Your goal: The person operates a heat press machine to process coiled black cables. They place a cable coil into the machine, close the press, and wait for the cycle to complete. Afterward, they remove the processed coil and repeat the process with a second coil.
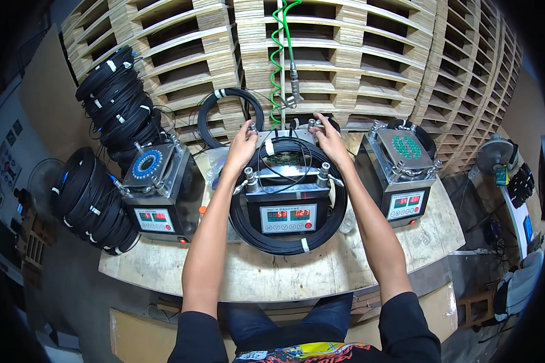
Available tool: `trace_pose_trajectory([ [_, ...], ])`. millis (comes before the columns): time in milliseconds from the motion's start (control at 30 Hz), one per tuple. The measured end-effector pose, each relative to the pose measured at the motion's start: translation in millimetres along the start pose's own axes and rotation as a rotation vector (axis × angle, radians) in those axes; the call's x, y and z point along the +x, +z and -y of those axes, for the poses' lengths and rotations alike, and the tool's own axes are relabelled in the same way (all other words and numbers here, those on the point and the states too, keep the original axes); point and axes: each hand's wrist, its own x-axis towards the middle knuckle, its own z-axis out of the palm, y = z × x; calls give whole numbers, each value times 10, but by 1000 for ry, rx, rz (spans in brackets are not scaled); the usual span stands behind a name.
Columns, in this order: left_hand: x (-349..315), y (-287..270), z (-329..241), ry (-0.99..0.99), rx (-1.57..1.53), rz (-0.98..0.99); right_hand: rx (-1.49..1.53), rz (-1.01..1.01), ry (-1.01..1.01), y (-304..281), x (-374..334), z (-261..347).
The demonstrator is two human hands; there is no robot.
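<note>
The middle bench machine (pixel 297 219), a metal-topped box with a red digital display, stands in front of me. A black cable coil (pixel 248 239) rings its front and lies over its top, with white ties on it. My left hand (pixel 242 148) reaches to the back left corner, thumb and fingers closed at a metal post knob (pixel 253 127). At the back right corner my right hand (pixel 332 140) has thumb and forefinger about the matching knob (pixel 312 123). Two front posts (pixel 324 172) stand untouched. Loops of cable partly hide the machine's top plate.
Similar machines stand left (pixel 154 196) with a blue ring and right (pixel 402 175) with green parts on top. Stacked black cable coils (pixel 94 199) crowd the left. Another coil (pixel 207 124) leans behind. A green air hose (pixel 286 36) hangs before wooden pallets (pixel 381 45).
</note>
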Motion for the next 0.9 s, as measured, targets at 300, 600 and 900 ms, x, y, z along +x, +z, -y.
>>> trace_pose_trajectory([
  [300, -75, -21, -103, 40, -29, 9, 47, 18, 27, -19, -11, -7],
  [600, -29, -23, -3, 26, 75, 8, -67, -1, -34, -15, -19, -1],
  [900, -16, 4, -22, 1, 13, 1, 41, 43, 4, -23, 26, -48],
])
